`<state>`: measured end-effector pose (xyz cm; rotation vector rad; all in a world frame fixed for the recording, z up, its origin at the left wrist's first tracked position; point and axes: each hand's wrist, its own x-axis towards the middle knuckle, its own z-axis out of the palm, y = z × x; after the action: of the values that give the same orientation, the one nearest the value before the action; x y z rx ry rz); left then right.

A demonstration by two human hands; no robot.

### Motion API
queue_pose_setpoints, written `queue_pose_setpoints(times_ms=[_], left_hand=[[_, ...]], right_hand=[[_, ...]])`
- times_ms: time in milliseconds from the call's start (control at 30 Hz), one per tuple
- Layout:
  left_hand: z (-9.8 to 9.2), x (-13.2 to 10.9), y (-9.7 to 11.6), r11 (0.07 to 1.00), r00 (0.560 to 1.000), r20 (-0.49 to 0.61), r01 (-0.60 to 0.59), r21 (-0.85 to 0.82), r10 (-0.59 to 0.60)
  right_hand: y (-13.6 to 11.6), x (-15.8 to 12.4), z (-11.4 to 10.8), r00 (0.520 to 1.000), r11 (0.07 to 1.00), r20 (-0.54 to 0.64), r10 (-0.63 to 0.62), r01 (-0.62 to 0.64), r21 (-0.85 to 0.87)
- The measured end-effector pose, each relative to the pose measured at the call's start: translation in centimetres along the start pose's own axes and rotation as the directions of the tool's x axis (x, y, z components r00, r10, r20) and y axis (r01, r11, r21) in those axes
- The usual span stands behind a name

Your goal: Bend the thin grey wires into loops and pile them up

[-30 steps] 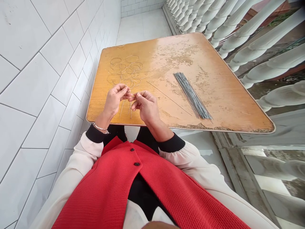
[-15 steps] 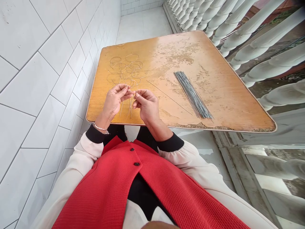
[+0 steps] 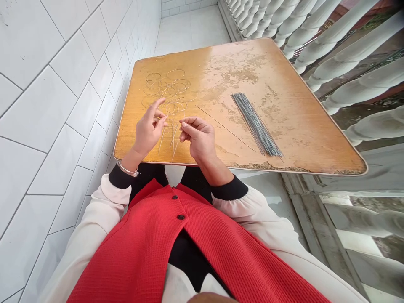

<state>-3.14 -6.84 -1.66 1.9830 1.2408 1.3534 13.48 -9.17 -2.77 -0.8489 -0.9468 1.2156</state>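
Over the near left part of a worn wooden table, my two hands sit close together. My right hand pinches a thin wire whose ends hang toward the table edge. My left hand has drawn a little away, index finger raised, thumb and fingers still curled near the wire; I cannot tell whether it holds a strand. Just beyond my hands lie several wire loops in a cluster.
A bundle of straight dark wires lies on the table's right half, with a single loose wire beside it. A white tiled wall runs along the left, and a white balustrade stands at the right.
My left hand has moved left and up, away from the right hand, and its index finger has lifted. The right hand keeps its pinch on the wire.
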Motion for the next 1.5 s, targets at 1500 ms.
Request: queue_pose_setpoints(times_ms=[1500], left_hand=[[-0.7, -0.5, 0.9, 0.774, 0.896, 0.11, -0.429, 0.466, 0.431]], right_hand=[[0.5, -1.0, 0.8, 0.998, 0.998, 0.052, -0.029, 0.032, -0.061]])
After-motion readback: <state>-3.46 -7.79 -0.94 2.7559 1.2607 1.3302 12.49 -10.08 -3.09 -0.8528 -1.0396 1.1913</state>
